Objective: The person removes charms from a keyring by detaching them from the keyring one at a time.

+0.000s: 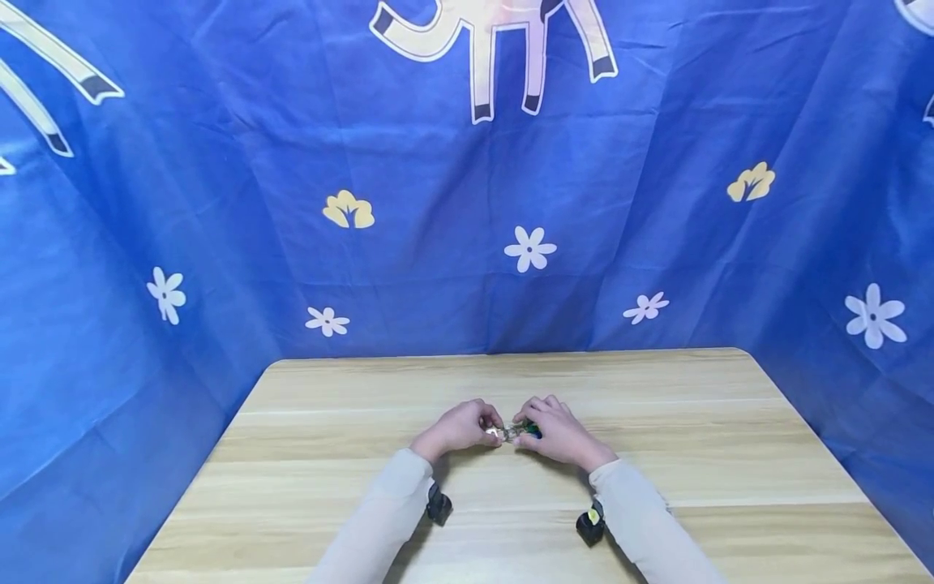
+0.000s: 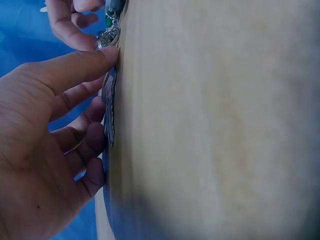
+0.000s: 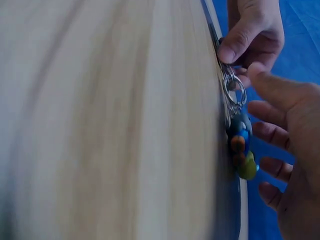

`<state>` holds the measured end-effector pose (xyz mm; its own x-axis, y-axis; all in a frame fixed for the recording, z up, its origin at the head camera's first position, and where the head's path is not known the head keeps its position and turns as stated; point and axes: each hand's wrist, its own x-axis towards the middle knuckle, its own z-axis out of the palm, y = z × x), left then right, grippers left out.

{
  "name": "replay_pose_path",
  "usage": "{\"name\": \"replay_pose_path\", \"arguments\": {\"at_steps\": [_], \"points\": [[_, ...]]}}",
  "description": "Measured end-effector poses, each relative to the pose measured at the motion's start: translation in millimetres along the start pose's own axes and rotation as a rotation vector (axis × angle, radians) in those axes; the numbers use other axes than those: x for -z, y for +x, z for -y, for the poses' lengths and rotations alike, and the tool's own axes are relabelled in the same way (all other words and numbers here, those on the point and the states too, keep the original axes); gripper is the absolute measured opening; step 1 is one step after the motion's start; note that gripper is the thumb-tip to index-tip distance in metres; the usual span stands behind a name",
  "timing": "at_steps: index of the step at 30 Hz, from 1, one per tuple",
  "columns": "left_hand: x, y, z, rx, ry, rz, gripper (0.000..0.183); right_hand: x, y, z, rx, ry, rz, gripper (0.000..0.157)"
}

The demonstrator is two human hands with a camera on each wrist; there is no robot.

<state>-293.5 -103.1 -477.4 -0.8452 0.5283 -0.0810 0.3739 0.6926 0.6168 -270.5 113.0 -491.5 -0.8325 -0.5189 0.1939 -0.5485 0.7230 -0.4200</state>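
Keyring (image 3: 231, 80) sits between our two hands, at or just above the worktop (image 1: 511, 519); we cannot tell which. Our left hand (image 1: 463, 426) pinches flat metal pieces (image 2: 111, 112), seen too nearly edge-on for us to make out their shapes. Beside our right hand (image 1: 558, 431), its fingers loosely bent and thumb apart, lies a coloured charm (image 3: 239, 144), mostly hidden from the head view; whether they touch is unclear.

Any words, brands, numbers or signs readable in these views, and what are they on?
No readable text in any view.
Keys: any stamping is too blurred to read.
Yellow-green mark on the black right-wrist device: too small to read.
Blue backdrop: flowers and animal legs, no lettering.
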Motion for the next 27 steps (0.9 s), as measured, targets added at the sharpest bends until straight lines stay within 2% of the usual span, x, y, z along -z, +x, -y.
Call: {"name": "replay_pose_path", "arguments": {"at_steps": [5,9,20,27], "points": [[-2.2,-0.8,0.0,0.002,0.024,-0.006,0.021,-5.9,1.1,-0.1,0.003,-0.028,0.007,0.03],[-3.5,-1.5,-0.1,-0.003,-0.01,0.01,0.021,-9.1,2.0,-0.9,-0.021,-0.035,0.021,0.025],[-2.8,-4.6,-2.4,-0.006,-0.268,0.07,0.02,-8.2,2.3,-3.2,-0.036,0.031,-0.006,0.009],[-3.3,-6.6,-3.5,-0.022,-0.406,0.11,0.021,-5.4,1.0,-4.8,-0.055,0.087,-0.03,0.006]]}}
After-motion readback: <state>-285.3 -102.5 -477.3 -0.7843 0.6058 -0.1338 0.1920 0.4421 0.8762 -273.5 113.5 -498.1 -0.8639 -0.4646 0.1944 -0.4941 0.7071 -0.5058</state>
